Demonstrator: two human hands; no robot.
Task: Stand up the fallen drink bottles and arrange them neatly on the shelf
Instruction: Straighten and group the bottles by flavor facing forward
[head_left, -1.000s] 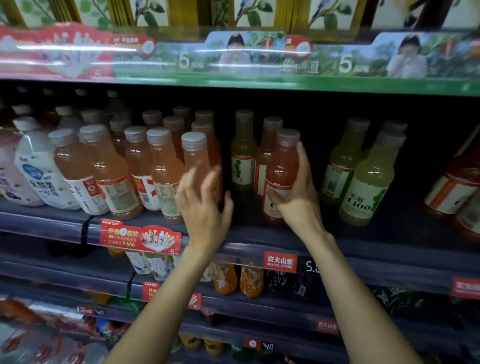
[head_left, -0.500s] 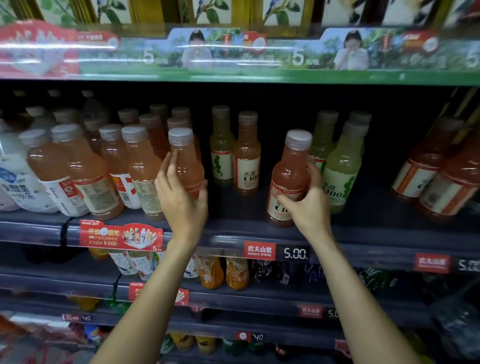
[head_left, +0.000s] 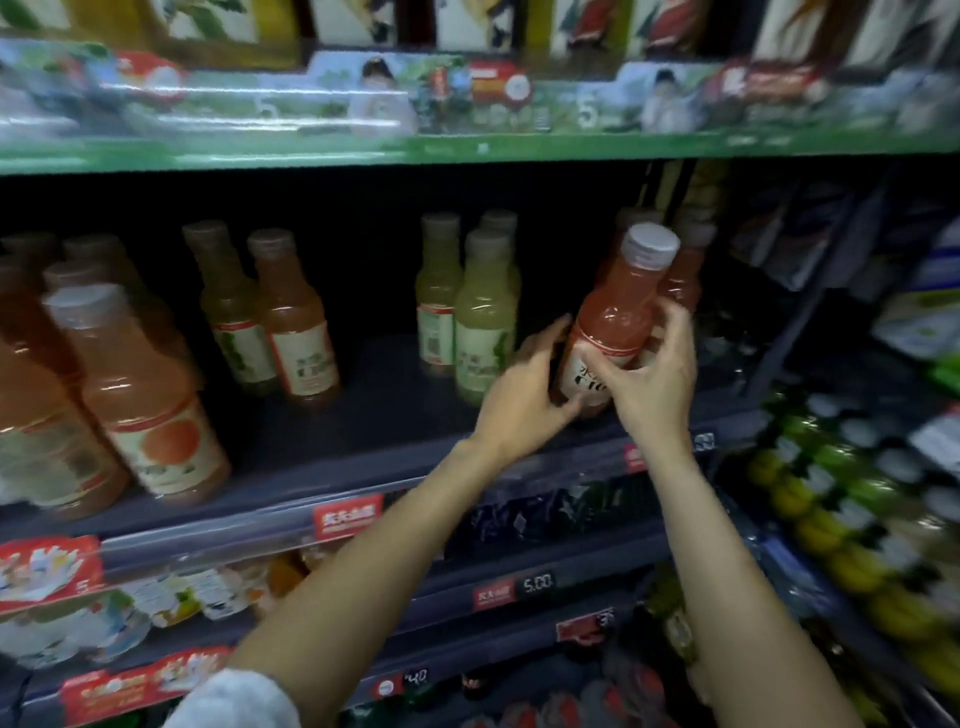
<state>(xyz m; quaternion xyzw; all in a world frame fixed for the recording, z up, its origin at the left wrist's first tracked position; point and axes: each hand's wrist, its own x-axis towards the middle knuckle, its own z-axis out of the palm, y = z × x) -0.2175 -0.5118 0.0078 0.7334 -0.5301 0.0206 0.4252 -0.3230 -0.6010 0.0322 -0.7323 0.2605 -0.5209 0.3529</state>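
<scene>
Red bottle (head_left: 615, 317): tilted right, base on the shelf (head_left: 363, 415) just right of the green bottles (head_left: 480, 317).
Right hand (head_left: 652, 374): fingers curled round its label.
Left hand (head_left: 524, 384): cupping its lower left side.
Next: tip it upright, slide it back in line, release slowly.

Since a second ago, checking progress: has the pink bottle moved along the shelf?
Yes. The pink bottle went rightward, past the green bottles, which were on its right.
</scene>
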